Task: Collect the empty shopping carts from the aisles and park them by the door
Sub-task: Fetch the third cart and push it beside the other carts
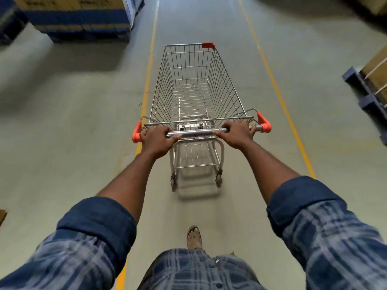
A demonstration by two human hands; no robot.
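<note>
Aisle, one shopping cart in hand.

- The handle bar is gripped from above by both hands. The left hand is wrapped round it just inside the left orange end cap, with the thumb laid along the bar. The right hand is curled over it just inside the right end cap.
- A wide, even spacing is noted. It is judged to be chosen so the cart can be steered as well as pushed (a one-sided grip would let it swing).
- The basket is seen ahead of the hands and is empty, as is the lower rack beneath them. The cart therefore counts as one to be collected.
- Both arms are held nearly straight, so the cart is kept clear of the forward foot, which is seen below and behind the hands.
- The cart is set between two yellow floor lines, one beyond each hand. The marked lane is probably being followed.
- Stacked boxes are seen far ahead and left of the left hand. A blue pallet is seen well out to the right of the right hand.
- No door is in view, so parking is judged not yet done.
</note>
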